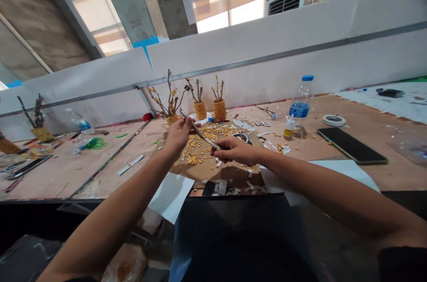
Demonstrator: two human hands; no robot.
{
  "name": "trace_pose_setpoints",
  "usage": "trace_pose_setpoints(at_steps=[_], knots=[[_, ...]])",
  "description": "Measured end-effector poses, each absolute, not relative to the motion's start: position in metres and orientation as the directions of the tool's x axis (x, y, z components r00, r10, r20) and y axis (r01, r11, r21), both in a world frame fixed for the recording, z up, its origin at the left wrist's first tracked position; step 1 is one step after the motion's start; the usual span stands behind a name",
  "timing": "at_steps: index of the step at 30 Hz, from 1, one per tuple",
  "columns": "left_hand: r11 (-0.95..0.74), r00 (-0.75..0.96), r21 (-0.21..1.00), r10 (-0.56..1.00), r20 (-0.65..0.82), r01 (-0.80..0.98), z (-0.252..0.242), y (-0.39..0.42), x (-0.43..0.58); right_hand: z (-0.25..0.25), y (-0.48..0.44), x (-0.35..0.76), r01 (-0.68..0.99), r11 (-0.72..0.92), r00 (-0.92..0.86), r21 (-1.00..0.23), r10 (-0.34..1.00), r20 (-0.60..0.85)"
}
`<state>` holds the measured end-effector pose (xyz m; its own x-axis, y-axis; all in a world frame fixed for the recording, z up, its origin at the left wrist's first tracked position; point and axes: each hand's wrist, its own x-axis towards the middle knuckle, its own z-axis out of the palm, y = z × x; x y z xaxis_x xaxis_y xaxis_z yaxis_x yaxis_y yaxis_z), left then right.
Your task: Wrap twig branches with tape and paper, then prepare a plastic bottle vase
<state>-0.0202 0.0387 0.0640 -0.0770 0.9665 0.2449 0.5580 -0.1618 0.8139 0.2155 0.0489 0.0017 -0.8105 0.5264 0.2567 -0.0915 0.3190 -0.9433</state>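
Note:
My left hand (178,134) and my right hand (233,149) are both closed on a thin grey twig (199,130) that slants between them above a brown cardboard sheet (207,167). The left hand pinches its upper end, the right hand its lower end. Loose yellow corn kernels (200,144) lie scattered on the cardboard just behind the hands. Behind them stand three small corn-covered pots with budded twigs (199,106).
A glue bottle (288,126), a water bottle (300,103), a tape roll (333,120) and a dark phone (352,145) lie to the right. White paper (343,168) sits by my right forearm. To the left are another phone (28,166), a green object (95,142) and a twig pot (40,130).

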Motion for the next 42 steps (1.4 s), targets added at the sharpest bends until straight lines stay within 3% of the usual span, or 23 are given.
trace_pose_setpoints(at_steps=[6, 10, 15, 21, 24, 26, 27, 28, 30, 33, 35, 38, 42], knots=[[-0.189, 0.186, 0.413, 0.981, 0.049, 0.891, 0.063, -0.044, -0.101, 0.000, 0.073, 0.223, -0.221, 0.209, -0.675, -0.953, 0.673, 0.304], [-0.112, 0.118, 0.194, 0.993, -0.023, 0.975, 0.034, -0.084, -0.133, -0.001, 0.079, 0.223, -0.254, 0.171, -0.634, -0.952, 0.714, 0.297], [0.012, -0.013, 0.091, 1.000, 0.019, 0.996, 0.016, -0.099, -0.135, -0.002, 0.076, 0.221, -0.239, 0.148, -0.635, -0.960, 0.724, 0.270], [-0.015, -0.010, 0.219, 0.993, 0.114, 0.976, 0.039, -0.072, -0.107, -0.007, 0.077, 0.222, -0.233, 0.132, -0.625, -0.963, 0.739, 0.252], [-0.080, 0.010, 0.383, 0.983, 0.182, 0.920, 0.048, -0.027, -0.063, -0.009, 0.076, 0.223, -0.258, 0.142, -0.584, -0.956, 0.765, 0.272], [-0.126, 0.053, 0.515, 0.987, 0.153, 0.848, 0.049, 0.006, -0.022, -0.007, 0.073, 0.224, -0.284, 0.165, -0.538, -0.944, 0.788, 0.299], [-0.155, 0.097, 0.608, 0.987, 0.128, 0.778, 0.049, 0.020, -0.002, -0.005, 0.070, 0.225, -0.295, 0.173, -0.518, -0.940, 0.797, 0.310], [-0.166, 0.127, 0.793, 0.985, 0.112, 0.586, 0.049, 0.032, 0.017, -0.002, 0.068, 0.224, -0.300, 0.171, -0.514, -0.939, 0.800, 0.310], [-0.179, 0.137, 0.958, 0.979, 0.152, 0.222, 0.050, 0.048, 0.046, 0.003, 0.063, 0.224, -0.335, 0.114, -0.565, -0.935, 0.770, 0.296], [-0.165, 0.033, 0.985, 0.985, 0.167, -0.051, 0.051, 0.063, 0.055, 0.008, 0.062, 0.226, -0.326, -0.041, -0.693, -0.945, 0.690, 0.208], [-0.110, 0.021, 0.985, 0.993, 0.114, -0.136, 0.051, 0.073, 0.043, 0.007, 0.068, 0.231, -0.267, -0.033, -0.741, -0.963, 0.646, 0.183], [0.031, 0.103, 0.968, 0.995, -0.006, -0.248, 0.047, 0.089, 0.018, -0.001, 0.087, 0.245, -0.153, 0.107, -0.637, -0.982, 0.749, 0.181], [0.221, 0.353, 0.930, 0.929, -0.110, -0.293, 0.041, 0.099, -0.005, -0.010, 0.114, 0.266, 0.215, 0.374, -0.500, -0.902, 0.836, 0.227]])
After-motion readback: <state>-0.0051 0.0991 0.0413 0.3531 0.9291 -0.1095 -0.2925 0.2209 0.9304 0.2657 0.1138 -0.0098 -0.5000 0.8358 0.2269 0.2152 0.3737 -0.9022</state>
